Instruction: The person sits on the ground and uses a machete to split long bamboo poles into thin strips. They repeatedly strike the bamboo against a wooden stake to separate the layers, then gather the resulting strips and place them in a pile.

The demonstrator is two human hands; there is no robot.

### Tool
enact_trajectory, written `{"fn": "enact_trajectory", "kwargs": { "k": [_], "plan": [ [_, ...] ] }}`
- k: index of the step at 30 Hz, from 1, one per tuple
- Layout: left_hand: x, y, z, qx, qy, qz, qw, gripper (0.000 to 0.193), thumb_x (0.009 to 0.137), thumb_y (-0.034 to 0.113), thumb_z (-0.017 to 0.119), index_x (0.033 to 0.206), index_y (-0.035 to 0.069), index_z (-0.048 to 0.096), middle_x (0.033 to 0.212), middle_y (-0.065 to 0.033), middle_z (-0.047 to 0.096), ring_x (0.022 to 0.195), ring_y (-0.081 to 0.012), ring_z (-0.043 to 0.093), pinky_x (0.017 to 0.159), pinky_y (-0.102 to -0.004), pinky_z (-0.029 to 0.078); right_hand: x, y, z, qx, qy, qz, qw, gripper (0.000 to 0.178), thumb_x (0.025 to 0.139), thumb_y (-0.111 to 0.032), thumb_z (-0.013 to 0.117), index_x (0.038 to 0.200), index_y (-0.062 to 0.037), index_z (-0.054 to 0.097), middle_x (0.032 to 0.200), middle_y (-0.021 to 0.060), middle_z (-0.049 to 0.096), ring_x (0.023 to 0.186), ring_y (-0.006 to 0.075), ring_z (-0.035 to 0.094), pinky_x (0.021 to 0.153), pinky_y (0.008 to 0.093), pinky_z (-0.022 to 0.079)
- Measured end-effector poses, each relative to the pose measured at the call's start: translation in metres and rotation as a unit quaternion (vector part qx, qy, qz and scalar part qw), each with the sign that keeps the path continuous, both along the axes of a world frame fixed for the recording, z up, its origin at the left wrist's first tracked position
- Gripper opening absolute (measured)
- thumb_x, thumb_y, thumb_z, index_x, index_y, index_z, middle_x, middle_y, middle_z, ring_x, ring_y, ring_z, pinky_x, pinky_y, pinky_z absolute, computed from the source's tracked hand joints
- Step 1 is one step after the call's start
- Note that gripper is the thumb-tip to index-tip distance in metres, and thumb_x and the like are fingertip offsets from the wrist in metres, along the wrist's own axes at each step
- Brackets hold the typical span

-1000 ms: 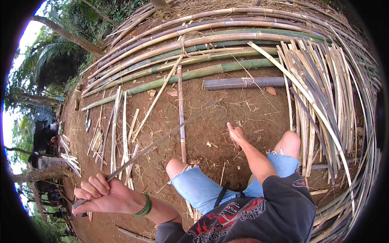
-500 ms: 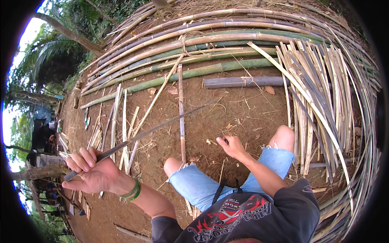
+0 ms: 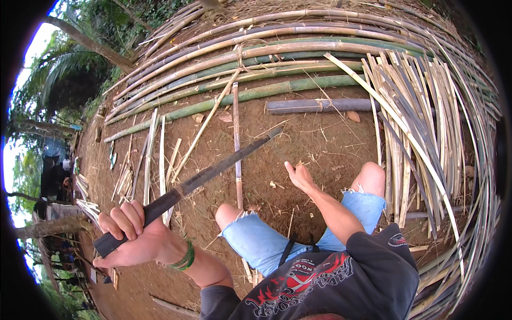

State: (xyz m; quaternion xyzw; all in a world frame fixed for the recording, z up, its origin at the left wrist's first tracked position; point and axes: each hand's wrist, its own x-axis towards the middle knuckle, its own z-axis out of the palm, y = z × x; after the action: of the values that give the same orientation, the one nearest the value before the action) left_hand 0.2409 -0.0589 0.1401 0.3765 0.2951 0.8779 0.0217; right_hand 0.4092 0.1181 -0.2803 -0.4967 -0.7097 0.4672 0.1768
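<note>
My left hand (image 3: 130,234) is closed round the near end of a long dark bamboo strip (image 3: 213,172). The strip slants up and to the right over the bare soil, its dark outer face showing with a node partway along, and its far tip stands free. A green woven bracelet circles that wrist. Lower right of the tip, above the ground between my knees, my right hand (image 3: 301,177) is apart from the strip. Its thumb points up and its fingers are curled; whatever they hold, if anything, is hidden.
Long green and tan bamboo poles (image 3: 298,88) lie across the back. A short dark bamboo length (image 3: 293,106) rests before them. Split strips (image 3: 416,122) are piled at right; loose strips (image 3: 152,160) lie at left. A thin pole (image 3: 237,144) runs toward my knee.
The bamboo strip has turned in my left hand, so its broad dark face now shows. My right hand has moved slightly farther away, and the dark piece seen at it before is out of sight.
</note>
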Motion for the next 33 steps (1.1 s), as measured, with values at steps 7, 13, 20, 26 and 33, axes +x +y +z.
{"fn": "enact_trajectory", "kwargs": {
  "k": [7,13,20,26,33],
  "plan": [
    [-0.008,-0.009,-0.006,0.007,-0.021,0.072,0.997,0.077,0.083,0.089,0.025,0.065,0.015,0.032,0.046,0.0041,0.028,0.039,-0.0054,0.022,0.039,-0.0214,0.014,-0.009,-0.041,0.071,0.081,0.172,0.163,0.968,0.064,0.097,-0.055,0.051,0.071,0.0012,0.067,0.051,0.0155,0.057,0.047,0.0286,0.059,0.048,0.0424,0.045],
    [0.004,0.010,0.003,0.008,-0.061,0.084,0.995,0.076,0.084,0.088,0.023,0.064,0.015,0.032,0.046,0.0036,0.028,0.039,-0.0056,0.021,0.038,-0.0210,0.013,-0.004,0.012,-0.054,-0.060,-0.086,-0.112,0.988,0.080,0.097,-0.063,0.042,0.077,0.0098,0.068,0.067,0.0251,0.065,0.069,0.0420,0.067,0.066,0.0497,0.051],
    [-0.015,-0.007,-0.010,0.020,0.034,0.014,0.999,0.071,0.085,0.084,0.037,0.065,0.016,0.033,0.047,0.0047,0.029,0.039,-0.0052,0.021,0.039,-0.0208,0.012,0.010,-0.061,0.064,-0.038,0.131,0.093,0.986,0.068,0.097,-0.055,0.051,0.070,0.0061,0.064,0.052,0.0213,0.054,0.050,0.0274,0.057,0.053,0.0452,0.043],
    [-0.035,-0.003,-0.006,0.023,0.220,-0.397,0.891,0.067,0.088,0.062,0.065,0.057,0.016,0.029,0.040,0.0064,0.028,0.032,-0.0038,0.020,0.036,-0.0232,0.008,0.019,-0.050,0.127,-0.025,0.155,0.096,0.983,0.062,0.097,-0.051,0.053,0.075,0.0041,0.069,0.052,0.0207,0.054,0.048,0.0311,0.057,0.052,0.0461,0.042],
    [0.000,0.007,0.002,0.003,0.280,-0.470,0.837,0.066,0.097,0.052,0.058,0.053,0.013,0.029,0.041,0.0061,0.024,0.031,-0.0070,0.020,0.037,-0.0232,0.010,0.044,-0.081,0.222,0.049,0.290,0.276,0.915,0.046,0.100,-0.036,0.053,0.070,-0.0010,0.058,0.050,0.0147,0.049,0.044,0.0291,0.051,0.046,0.0382,0.038]
  ]
}}
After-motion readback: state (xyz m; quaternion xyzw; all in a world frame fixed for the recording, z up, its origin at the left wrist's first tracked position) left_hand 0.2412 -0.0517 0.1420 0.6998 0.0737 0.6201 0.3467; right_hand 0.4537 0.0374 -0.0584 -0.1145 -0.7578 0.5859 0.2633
